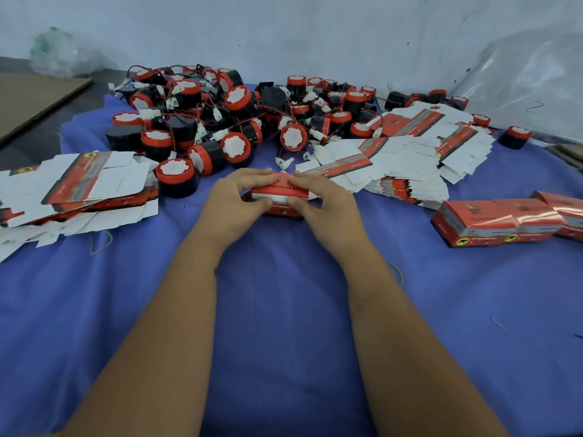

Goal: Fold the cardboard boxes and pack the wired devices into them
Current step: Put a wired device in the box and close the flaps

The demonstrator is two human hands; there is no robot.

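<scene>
Pale wall (284, 33), blue cloth (284, 310), both hands gripping red box (279, 197), seemingly half-closed

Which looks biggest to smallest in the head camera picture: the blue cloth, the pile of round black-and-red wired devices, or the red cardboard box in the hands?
1. Blue cloth, covering most of the picture.
2. Pile of round black-and-red wired devices.
3. Red cardboard box, gripped by the left hand and right hand.

A small red box (279, 197) sits partly folded on the blue cloth, before a heap of black-and-red wired devices (233, 121), flanked by flat box blanks (407, 152).
</scene>
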